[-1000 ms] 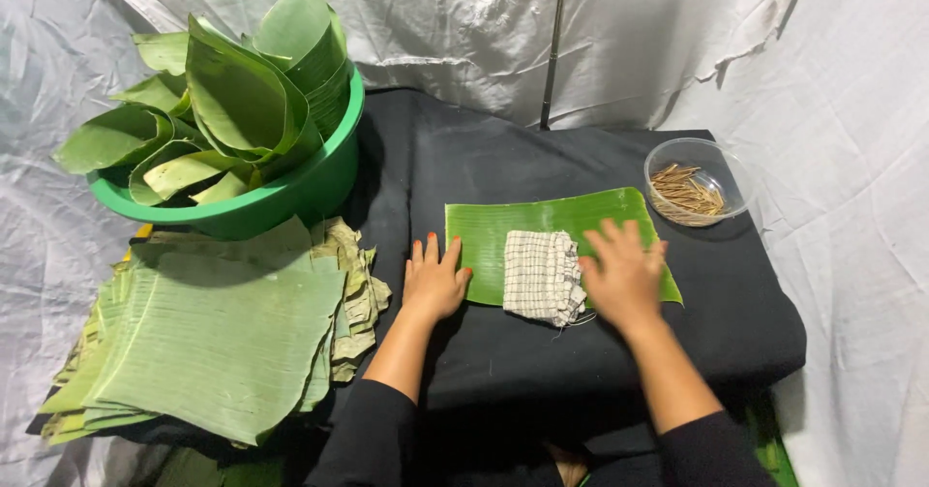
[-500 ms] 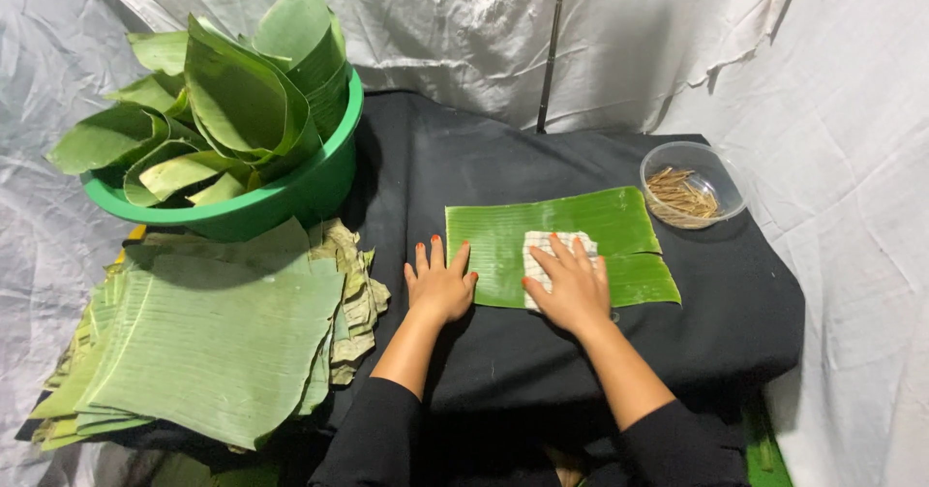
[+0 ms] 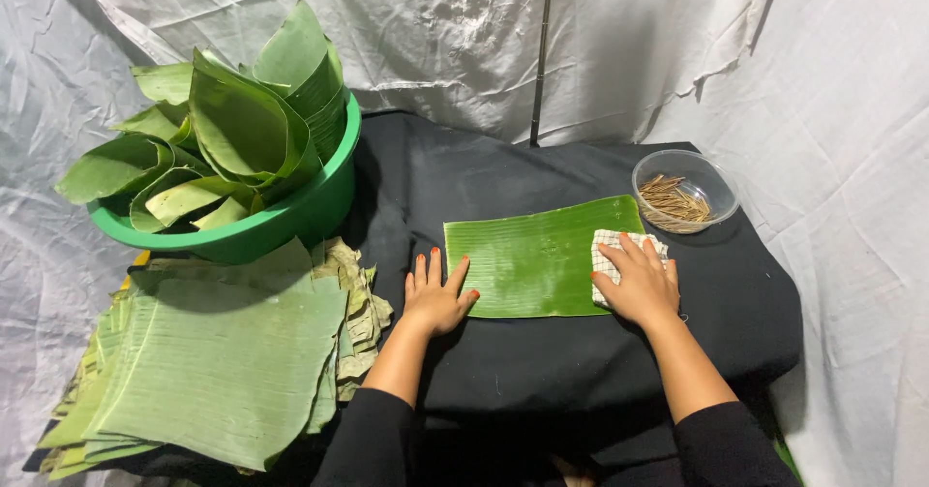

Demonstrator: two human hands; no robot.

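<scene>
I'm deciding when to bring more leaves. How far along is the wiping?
Looks done: a flat stack of leaves beside the table. In hand: the right hand presses a checked cloth on a banana leaf, which the left hand pins. Seemingly left: curled leaves filling the green basin.

Both hands lie flat, palms down.

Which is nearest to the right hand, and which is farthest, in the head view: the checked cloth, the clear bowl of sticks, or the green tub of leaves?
1. Checked cloth: under the right hand, touching it.
2. Clear bowl of sticks: just beyond the hand, at the table's far right.
3. Green tub of leaves: far off at the left.
</scene>
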